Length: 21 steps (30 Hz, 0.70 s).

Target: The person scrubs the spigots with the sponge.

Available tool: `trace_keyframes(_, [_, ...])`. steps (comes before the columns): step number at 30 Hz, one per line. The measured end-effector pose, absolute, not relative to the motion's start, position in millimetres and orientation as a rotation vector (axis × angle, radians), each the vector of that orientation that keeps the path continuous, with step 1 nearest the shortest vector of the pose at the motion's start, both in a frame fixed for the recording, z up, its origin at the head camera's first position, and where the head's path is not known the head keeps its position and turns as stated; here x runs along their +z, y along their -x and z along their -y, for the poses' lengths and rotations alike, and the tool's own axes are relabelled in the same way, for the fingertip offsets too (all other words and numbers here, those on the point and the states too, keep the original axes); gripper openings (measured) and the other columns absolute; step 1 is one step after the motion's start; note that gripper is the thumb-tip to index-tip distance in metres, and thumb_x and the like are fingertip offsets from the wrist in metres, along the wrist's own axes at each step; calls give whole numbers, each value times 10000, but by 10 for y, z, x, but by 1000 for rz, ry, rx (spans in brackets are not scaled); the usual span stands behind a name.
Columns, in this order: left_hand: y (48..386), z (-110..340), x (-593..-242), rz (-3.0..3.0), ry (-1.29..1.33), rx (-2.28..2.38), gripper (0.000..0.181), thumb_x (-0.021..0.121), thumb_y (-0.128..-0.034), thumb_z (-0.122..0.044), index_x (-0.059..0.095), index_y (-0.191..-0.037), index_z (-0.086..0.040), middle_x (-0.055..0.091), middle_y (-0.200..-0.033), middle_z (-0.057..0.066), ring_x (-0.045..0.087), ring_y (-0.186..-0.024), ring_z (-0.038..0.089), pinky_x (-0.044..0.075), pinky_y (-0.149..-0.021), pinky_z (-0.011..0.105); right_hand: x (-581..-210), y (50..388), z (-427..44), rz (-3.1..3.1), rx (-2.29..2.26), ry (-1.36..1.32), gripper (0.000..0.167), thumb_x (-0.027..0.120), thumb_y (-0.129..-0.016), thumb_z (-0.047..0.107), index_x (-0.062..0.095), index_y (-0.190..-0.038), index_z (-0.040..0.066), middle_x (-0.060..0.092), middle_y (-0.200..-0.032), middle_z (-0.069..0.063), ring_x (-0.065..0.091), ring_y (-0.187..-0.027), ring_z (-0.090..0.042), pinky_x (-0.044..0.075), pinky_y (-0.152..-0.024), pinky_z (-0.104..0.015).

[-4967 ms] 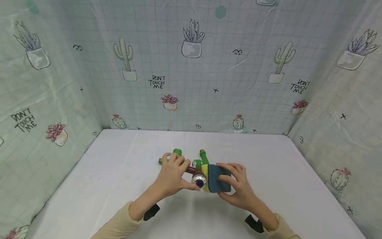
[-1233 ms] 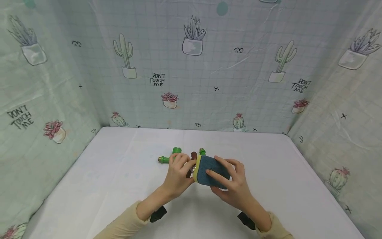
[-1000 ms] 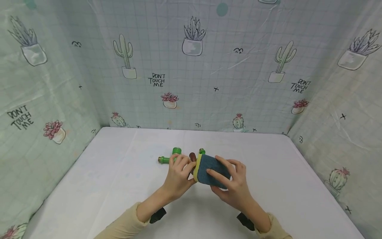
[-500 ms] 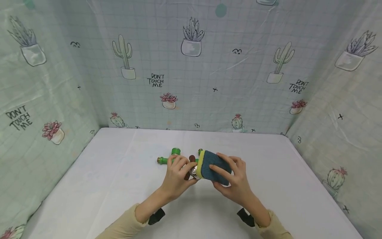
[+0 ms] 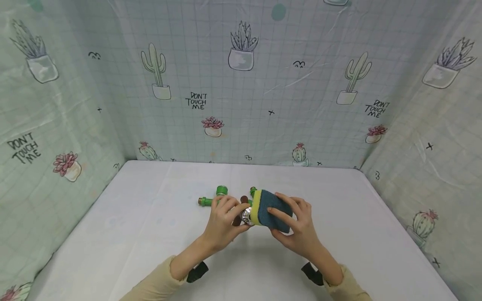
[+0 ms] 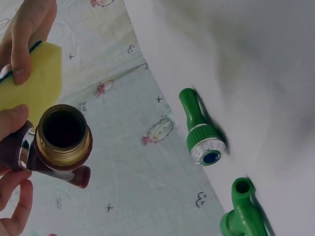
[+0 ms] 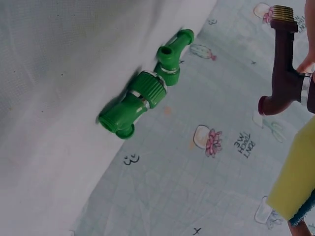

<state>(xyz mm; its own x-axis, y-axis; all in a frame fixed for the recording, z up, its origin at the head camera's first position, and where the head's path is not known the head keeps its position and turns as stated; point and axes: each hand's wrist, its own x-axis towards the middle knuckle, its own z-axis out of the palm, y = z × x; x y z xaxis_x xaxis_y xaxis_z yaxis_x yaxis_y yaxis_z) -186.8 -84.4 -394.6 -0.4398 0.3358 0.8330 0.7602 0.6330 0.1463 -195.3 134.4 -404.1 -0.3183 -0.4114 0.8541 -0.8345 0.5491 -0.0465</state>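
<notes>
My left hand [image 5: 222,221] grips a dark brown tap [image 7: 284,69] in front of me. Its silver knob end [image 5: 246,215] points right, and its brass-threaded inlet [image 6: 61,156] faces the left wrist camera. In my right hand [image 5: 298,228] is a sponge [image 5: 276,211] with a yellow foam side and a dark blue scouring side, held between thumb and fingers. The yellow side lies against the tap's knob. My left fingers cover part of the tap.
Behind my hands, two green taps lie on the white table [image 5: 169,188]: one at left [image 5: 205,201], one at right [image 5: 253,191], partly hidden by the sponge. A printed cloth [image 5: 244,104] stands around the table's back and sides.
Five seconds ago, the tap's blue-tipped knob end faced me; now it is turned toward the sponge. Over the last second, the sponge has shifted slightly right, showing more of the silver knob.
</notes>
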Motion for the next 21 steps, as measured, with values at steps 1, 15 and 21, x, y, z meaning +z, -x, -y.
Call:
trace_keyframes(1, [1870, 846, -3954, 2036, 860, -662, 481, 845, -511, -248, 651, -922, -91, 539, -781, -18, 489, -843, 145, 336, -815, 419, -4054, 1963, -1351, 1938, 634, -1009, 348, 519, -839, 419, 622, -1082, 193, 514, -1231, -164, 432, -956, -293, 269, -772, -469])
trace_keyframes(15, [1912, 881, -3899, 2049, 860, -789, 466, 832, -544, -239, 647, -947, -97, 565, -791, -26, 488, -830, 120, 339, -787, 386, -4116, 2079, -1538, 2002, 619, -913, 377, 501, -841, 449, 634, -1080, 189, 506, -1233, -171, 425, -960, -319, 262, -741, -473])
trace_keyframes(21, [1955, 957, -3885, 2059, 820, -822, 473, 833, -529, -228, 651, -944, -91, 582, -798, -26, 490, -822, 122, 339, -783, 404, -4098, 2113, -1666, 2004, 635, -850, 374, 518, -833, 441, 642, -1063, 173, 513, -1224, -176, 425, -964, -341, 259, -745, -518])
